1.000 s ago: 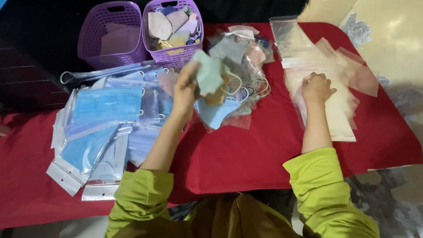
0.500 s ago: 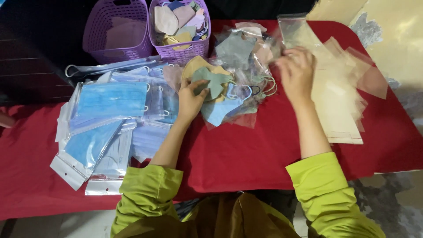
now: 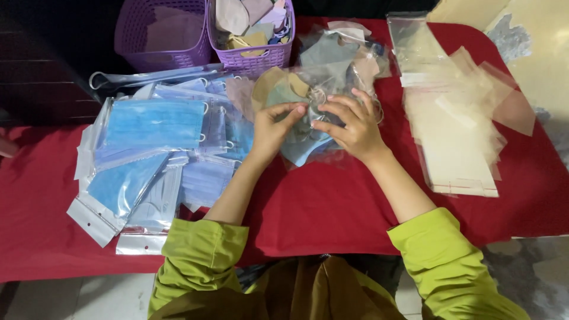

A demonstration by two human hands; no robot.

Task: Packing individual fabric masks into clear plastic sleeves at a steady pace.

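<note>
At frame centre, a clear crinkly plastic sleeve (image 3: 308,98) with a soft greenish-tan face mask (image 3: 278,92) inside lies on a loose heap of masks. The left hand (image 3: 274,125) pinches its edge with fingertips closed; the right hand (image 3: 351,125) presses curled fingers on it, though film glare hides the exact hold. Beneath is red cloth (image 3: 332,207). Left lie glossy bagged blue masks (image 3: 151,127); right, flat empty sleeves (image 3: 456,142). Purple lattice baskets (image 3: 249,59) are cut off at top. Half a second earlier the right hand was farther right.
</note>
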